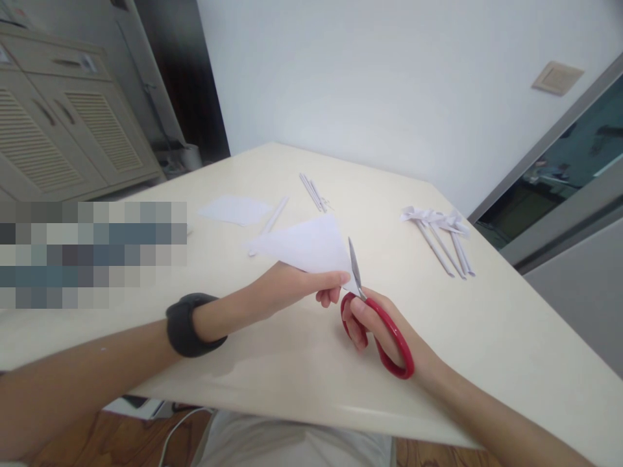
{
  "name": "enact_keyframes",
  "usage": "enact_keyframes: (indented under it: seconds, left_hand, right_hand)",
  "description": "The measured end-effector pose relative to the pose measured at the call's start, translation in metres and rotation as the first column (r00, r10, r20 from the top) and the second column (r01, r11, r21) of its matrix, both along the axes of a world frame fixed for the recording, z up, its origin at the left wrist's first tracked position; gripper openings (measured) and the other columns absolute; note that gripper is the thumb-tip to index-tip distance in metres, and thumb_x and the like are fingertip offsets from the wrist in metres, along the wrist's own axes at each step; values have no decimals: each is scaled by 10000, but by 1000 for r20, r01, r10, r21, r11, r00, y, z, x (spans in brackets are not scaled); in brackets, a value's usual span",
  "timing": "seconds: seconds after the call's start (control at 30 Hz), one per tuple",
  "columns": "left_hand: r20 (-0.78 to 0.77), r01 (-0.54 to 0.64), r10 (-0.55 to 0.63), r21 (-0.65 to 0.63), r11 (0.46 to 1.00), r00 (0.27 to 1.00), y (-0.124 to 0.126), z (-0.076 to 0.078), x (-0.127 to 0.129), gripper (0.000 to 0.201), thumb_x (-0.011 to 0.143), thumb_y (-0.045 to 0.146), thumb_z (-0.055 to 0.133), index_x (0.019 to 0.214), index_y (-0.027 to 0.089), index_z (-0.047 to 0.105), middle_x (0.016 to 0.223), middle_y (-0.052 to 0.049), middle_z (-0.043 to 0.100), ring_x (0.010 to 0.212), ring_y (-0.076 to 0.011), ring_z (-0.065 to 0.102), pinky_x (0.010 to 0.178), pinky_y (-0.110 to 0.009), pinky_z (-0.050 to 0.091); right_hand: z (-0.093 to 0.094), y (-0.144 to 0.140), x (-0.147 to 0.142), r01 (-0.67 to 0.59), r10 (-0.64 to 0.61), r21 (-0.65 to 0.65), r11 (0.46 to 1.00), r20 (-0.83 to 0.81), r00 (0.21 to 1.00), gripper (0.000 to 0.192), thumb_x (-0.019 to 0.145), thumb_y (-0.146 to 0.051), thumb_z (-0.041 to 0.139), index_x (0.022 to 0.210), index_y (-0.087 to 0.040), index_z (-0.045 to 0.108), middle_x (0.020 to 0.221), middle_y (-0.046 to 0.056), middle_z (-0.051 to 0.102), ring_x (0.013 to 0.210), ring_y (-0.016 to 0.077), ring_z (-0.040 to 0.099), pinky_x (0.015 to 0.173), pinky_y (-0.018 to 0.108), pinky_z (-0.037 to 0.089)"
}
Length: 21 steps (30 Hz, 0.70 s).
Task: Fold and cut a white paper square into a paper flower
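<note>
A sheet of white paper is pinched in my left hand, thumb on top and fingers curled beneath, held above the table. My right hand grips a pair of red-handled scissors, fingers through the loops. The metal blades point up and away from me, at the paper's right edge close to my left thumb. Whether paper lies between the blades, I cannot tell. Behind the held sheet, another piece of white paper and a thin rolled paper stick rest on the table.
Several thin paper sticks lie at the back of the cream table. To the right are paper pinwheels on sticks. A white wall stands behind the table, a louvred cabinet at far left. A blurred-out patch covers the left side.
</note>
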State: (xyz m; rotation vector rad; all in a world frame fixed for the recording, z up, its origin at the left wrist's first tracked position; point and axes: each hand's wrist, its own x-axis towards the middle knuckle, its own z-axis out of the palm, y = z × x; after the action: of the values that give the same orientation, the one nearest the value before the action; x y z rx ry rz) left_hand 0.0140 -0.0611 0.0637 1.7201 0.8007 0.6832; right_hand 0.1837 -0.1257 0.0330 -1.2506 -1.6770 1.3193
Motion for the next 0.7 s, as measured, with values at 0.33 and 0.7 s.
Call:
enact_keyframes:
  seconds: [0.33,0.7]
  left_hand:
    - [-39,-3,2,-19,1000,999,2,-4,1,334,779,358,555,516,153,565,508,5,565,505,-113,506,565,-245,438]
    - [-11,12,-12,-21,1000,1000,1,-3,2,334,776,345,551,501,156,560,496,4,563,499,-110,508,554,-240,443]
  right_hand:
    - [-4,3,2,7,-7,-5,1000,36,999,364,891,-493,359,680,-196,362,557,-37,457,522,95,434,572,250,386]
    - [-5,2,-1,32,-34,32,999,67,997,351,900,-476,350,690,-196,383,519,-51,449,485,86,423,561,242,388]
